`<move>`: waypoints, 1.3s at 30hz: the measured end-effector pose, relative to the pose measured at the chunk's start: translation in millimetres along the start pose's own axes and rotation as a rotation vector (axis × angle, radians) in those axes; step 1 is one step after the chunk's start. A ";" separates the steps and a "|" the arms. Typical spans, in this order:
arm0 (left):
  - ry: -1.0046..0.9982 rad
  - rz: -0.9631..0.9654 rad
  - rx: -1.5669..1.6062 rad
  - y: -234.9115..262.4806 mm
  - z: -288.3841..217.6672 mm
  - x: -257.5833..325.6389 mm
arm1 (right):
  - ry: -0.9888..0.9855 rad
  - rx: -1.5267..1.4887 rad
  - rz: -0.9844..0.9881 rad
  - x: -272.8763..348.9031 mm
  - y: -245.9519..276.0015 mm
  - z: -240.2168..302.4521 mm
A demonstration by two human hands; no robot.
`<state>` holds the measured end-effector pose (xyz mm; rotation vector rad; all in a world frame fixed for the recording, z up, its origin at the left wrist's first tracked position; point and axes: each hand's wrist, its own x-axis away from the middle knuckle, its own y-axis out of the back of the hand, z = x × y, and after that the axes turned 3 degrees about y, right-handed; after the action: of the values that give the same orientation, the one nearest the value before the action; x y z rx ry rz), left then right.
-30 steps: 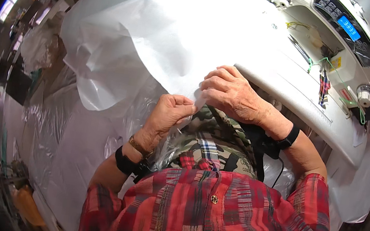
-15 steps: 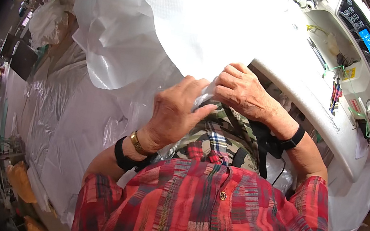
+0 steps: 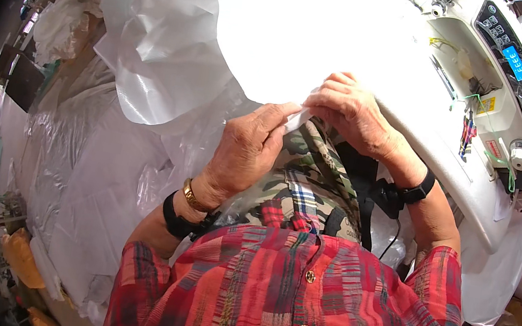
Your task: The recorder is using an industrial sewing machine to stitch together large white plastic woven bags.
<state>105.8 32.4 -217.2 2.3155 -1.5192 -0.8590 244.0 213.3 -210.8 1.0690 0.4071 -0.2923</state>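
Left hand [image 3: 249,142] has closed toward the right hand [image 3: 354,112]; both grips pinch the white sheet [image 3: 253,42] beside the near edge of the tabletop [image 3: 443,158]. Probably this is border folding; the next move needs steady pinching.

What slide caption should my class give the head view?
Left hand and right hand pinch a white sheet near a sewing machine.

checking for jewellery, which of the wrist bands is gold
The bracelet nearest the left hand; the left-arm strap and right-arm strap are both black.
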 end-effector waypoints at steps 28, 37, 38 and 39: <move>-0.016 0.092 0.155 14.3 21.6 -31.9 | -0.600 -0.094 0.053 16.7 48.6 -107.7; -0.294 0.210 -0.187 -2.1 15.6 -26.6 | -0.624 0.378 -0.028 3.5 70.4 -114.3; -0.329 0.206 -0.200 -7.3 15.3 -25.9 | -0.648 0.416 -0.030 -0.5 66.9 -111.2; -0.364 0.202 -0.212 -12.0 15.8 -26.2 | -0.674 0.453 -0.031 -4.2 63.0 -107.6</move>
<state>98.0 62.8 -226.8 1.8917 -1.6682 -1.3647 247.6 337.8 -204.4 1.3258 -0.2631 -0.7678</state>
